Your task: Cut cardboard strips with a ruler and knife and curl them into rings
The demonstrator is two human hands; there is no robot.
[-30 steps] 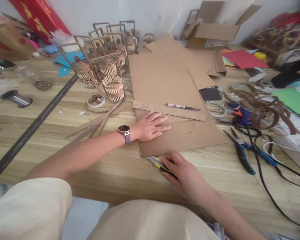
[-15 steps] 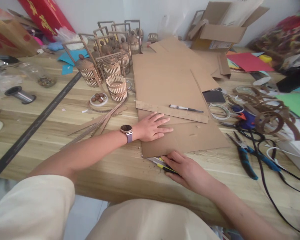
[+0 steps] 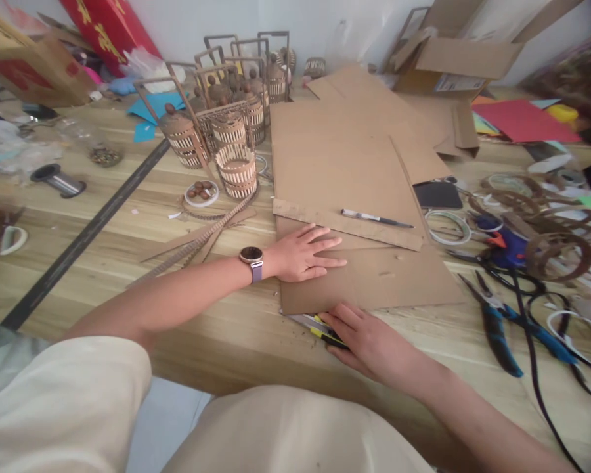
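Note:
My left hand (image 3: 306,253) lies flat with fingers spread on a sheet of cardboard (image 3: 374,279). Closed around a yellow and black utility knife (image 3: 325,334), my right hand (image 3: 367,338) rests at the sheet's near edge. The knife lies low by the table, its blade pointing left along that edge. Just beyond my left fingers a narrow cardboard strip (image 3: 315,215) crosses the sheet, with a pen (image 3: 377,218) lying on it. A larger cardboard piece (image 3: 335,157) extends behind.
Several small slatted baskets (image 3: 237,172) with tall handles stand at the back left. Pliers (image 3: 497,328), black cables and brown rings (image 3: 561,248) crowd the right. A dark strip (image 3: 93,226) and a wire spool (image 3: 59,180) lie left. An open carton (image 3: 465,59) stands at the back.
The view has shifted slightly, so the scene sits a little further right. Both hands keep nearly the same places on the cardboard. A dark blurred shape has appeared at the left edge.

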